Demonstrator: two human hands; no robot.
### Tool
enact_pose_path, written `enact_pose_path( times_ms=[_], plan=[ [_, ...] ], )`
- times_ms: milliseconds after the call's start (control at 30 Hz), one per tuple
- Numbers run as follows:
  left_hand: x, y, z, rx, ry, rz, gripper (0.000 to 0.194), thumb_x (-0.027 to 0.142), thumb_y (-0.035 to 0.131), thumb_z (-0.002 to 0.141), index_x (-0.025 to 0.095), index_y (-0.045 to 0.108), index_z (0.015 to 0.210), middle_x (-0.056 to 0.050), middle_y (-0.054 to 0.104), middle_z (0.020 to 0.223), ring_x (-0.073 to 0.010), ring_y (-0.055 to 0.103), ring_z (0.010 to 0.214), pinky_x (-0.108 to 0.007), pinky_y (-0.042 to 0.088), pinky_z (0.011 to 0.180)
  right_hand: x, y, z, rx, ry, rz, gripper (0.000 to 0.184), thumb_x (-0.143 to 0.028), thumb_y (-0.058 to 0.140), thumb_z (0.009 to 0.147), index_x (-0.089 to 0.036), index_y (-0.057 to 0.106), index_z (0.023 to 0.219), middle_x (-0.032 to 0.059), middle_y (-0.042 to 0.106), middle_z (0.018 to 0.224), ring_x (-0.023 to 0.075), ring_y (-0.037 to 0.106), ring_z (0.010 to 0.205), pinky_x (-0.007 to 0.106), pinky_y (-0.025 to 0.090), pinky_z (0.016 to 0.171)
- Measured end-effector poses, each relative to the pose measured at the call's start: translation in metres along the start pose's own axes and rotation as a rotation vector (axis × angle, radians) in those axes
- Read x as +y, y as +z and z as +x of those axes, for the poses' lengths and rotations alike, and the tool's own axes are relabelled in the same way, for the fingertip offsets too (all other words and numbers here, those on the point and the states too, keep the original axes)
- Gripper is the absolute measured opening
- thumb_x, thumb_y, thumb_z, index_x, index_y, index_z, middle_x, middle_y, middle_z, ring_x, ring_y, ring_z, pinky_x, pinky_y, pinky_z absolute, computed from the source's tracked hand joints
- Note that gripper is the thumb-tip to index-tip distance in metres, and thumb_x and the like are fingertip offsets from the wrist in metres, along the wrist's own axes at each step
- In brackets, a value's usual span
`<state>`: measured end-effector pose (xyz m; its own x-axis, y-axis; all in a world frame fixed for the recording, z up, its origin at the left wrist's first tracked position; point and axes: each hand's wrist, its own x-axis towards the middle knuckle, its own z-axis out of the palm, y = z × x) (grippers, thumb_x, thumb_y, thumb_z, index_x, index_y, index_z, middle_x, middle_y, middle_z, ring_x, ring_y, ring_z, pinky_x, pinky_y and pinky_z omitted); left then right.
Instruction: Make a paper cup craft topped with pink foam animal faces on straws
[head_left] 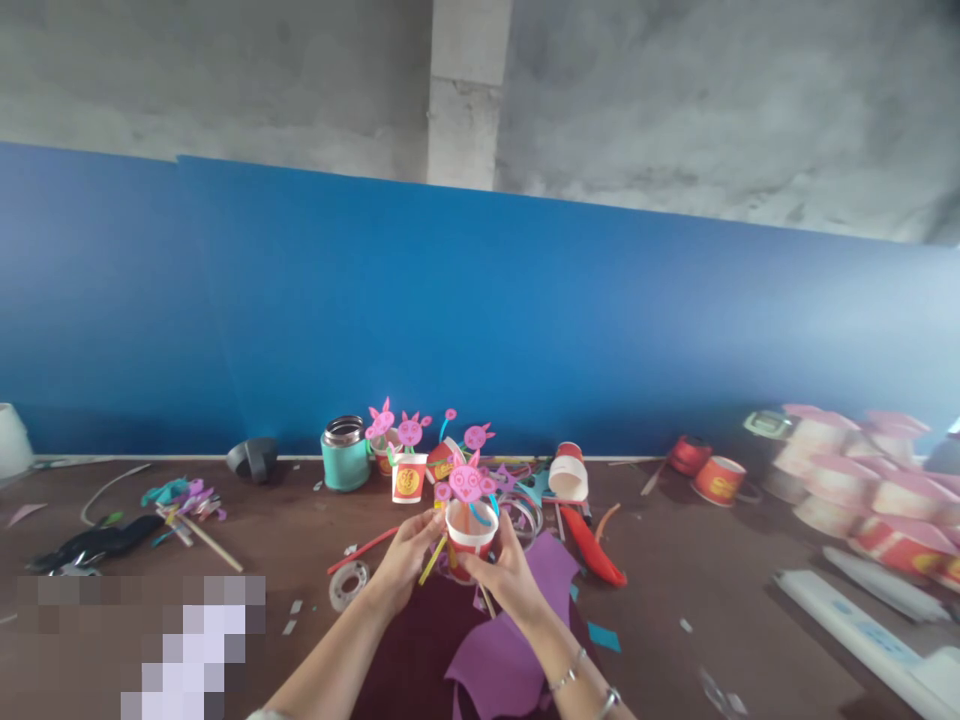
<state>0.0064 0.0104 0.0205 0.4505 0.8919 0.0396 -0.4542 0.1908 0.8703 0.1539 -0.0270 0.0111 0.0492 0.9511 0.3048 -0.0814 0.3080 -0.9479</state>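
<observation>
My right hand (506, 575) is wrapped round a red and white paper cup (471, 542), held upright above the table. A pink paper animal face (469, 483) with pointed ears stands up at the cup's far rim, and a blue straw (486, 517) bends over inside it. At the cup's left side my left hand (411, 552) is closed in a pinch. A yellow straw (433, 562) runs through its fingertips, its upper part partly hidden. Purple paper (506, 660) lies beneath my right forearm.
Behind are similar decorated cups (409, 480), a teal thermos (345, 460) and a cup on its side (568, 475). A tape roll (349, 586) and red straw (364, 550) lie left, a red pouch (592, 548) right. Stacked cups (840, 480) stand far right.
</observation>
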Motion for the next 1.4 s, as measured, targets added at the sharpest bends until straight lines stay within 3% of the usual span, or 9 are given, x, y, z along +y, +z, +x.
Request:
enact_pose_path(
  times_ms=[233,467,767,1000,1200,1400],
  plan=[
    [-0.006,0.004,0.004,0.185,0.054,-0.021,0.027,0.037,0.072,0.069,0.015,0.064,0.082,-0.001,0.066,0.067,-0.0104,0.060,0.055,-0.019,0.047,0.052,0.000,0.002,0.004,0.051,0.002,0.044,0.045,-0.028,0.074,0.068,-0.020,0.050,0.105,0.0057,0.066,0.101,0.0221,0.063,0.092,0.035,0.049,0.083],
    [-0.005,0.007,0.003,0.216,0.097,-0.081,0.040,0.032,0.077,0.063,0.019,0.061,0.097,-0.002,0.068,0.084,-0.0162,0.065,0.070,-0.026,0.052,0.064,0.007,-0.001,0.006,0.043,0.009,0.117,0.046,-0.028,0.073,0.069,-0.021,0.050,0.108,0.0062,0.067,0.104,0.0230,0.063,0.096,0.037,0.049,0.084],
    [-0.008,0.005,0.003,0.226,0.139,-0.101,0.026,0.033,0.075,0.065,0.016,0.056,0.072,0.002,0.063,0.068,-0.0101,0.059,0.054,-0.022,0.048,0.054,0.005,0.000,0.005,0.057,0.007,0.098,0.046,-0.027,0.073,0.068,-0.022,0.049,0.107,0.0055,0.066,0.102,0.0227,0.064,0.092,0.037,0.050,0.082],
    [-0.011,0.005,0.006,0.254,0.146,0.025,0.029,0.040,0.072,0.067,0.016,0.056,0.071,0.003,0.058,0.058,-0.0068,0.054,0.048,-0.017,0.042,0.046,-0.003,0.004,0.001,0.038,0.058,0.035,0.042,-0.028,0.073,0.068,-0.020,0.049,0.102,0.0057,0.067,0.096,0.0219,0.065,0.087,0.035,0.051,0.077],
    [-0.012,0.004,0.006,0.255,0.050,0.037,0.033,0.044,0.072,0.065,0.015,0.056,0.071,0.004,0.055,0.053,-0.0066,0.049,0.039,-0.018,0.039,0.040,-0.005,0.002,0.001,0.034,0.019,-0.062,0.042,-0.027,0.073,0.067,-0.019,0.051,0.102,0.0053,0.067,0.094,0.0209,0.064,0.085,0.034,0.051,0.077],
    [-0.006,0.011,0.003,0.271,0.106,-0.007,0.032,0.042,0.073,0.066,0.018,0.060,0.084,-0.001,0.066,0.075,-0.0112,0.061,0.060,-0.020,0.046,0.055,0.001,0.002,0.004,0.049,0.056,0.012,0.043,-0.032,0.073,0.069,-0.019,0.049,0.102,0.0073,0.067,0.098,0.0233,0.065,0.088,0.036,0.052,0.077]
  ],
)
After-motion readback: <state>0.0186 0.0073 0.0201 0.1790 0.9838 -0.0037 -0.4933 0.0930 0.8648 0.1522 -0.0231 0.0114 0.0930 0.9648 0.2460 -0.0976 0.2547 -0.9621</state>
